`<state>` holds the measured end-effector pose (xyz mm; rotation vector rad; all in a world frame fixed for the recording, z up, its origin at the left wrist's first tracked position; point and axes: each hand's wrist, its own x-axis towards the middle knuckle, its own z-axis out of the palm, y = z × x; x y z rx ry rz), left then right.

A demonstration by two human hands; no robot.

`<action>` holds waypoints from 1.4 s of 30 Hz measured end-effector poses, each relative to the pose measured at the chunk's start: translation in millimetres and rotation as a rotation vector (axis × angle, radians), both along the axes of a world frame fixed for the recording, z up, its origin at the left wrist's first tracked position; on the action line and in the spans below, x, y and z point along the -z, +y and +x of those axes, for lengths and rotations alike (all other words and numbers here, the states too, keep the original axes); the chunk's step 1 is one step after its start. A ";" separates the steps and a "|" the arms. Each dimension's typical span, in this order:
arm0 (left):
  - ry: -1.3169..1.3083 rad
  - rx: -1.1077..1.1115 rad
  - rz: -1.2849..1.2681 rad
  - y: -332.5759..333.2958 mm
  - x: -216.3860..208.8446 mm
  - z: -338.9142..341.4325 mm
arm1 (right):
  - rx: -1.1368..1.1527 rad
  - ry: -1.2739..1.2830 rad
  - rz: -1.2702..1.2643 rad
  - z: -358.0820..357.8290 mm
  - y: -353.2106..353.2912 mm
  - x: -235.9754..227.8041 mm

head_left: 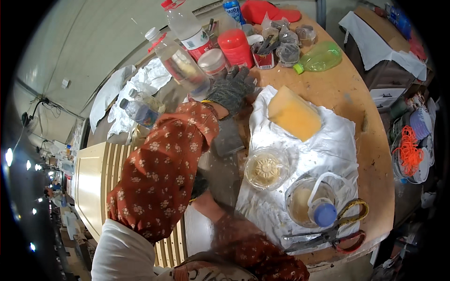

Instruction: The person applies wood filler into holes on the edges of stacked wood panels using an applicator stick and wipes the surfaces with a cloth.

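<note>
My left hand (232, 88), in a dark grey knit glove, reaches far across with its fingers spread. It is nearest to a clear jar with a pale lid (212, 62) and a red jar (236, 48); I cannot tell whether it touches them. My right hand (199, 186), also gloved, lies under my left forearm, and the floral sleeve (159, 164) hides its fingers. A dark grey flat piece (228, 138) lies below my left hand. To the right, a white cloth (262, 206) bears a yellow sponge (295, 114) and a clear round tub (266, 168).
Scissors (328, 236) lie beside a tub with a blue-capped bottle (323, 214) at the near right. Large clear bottles (180, 65) stand at the back left, and a green bottle (321, 57) lies at the back right. Slatted cream panels (101, 164) stand at the left.
</note>
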<state>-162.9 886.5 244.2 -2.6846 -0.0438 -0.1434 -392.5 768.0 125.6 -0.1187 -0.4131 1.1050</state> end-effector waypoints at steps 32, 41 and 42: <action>-0.129 0.422 -1.027 38.5 -106.9 -130.3 | 0.439 -0.869 -0.339 31.5 10.6 -17.5; 0.035 -0.447 -1.777 6.2 -136.6 -131.8 | 0.374 -0.441 -0.288 30.7 47.2 -5.8; 0.017 -0.475 -1.813 17.6 -139.6 -158.8 | 0.311 -0.425 -0.246 22.2 43.5 -40.3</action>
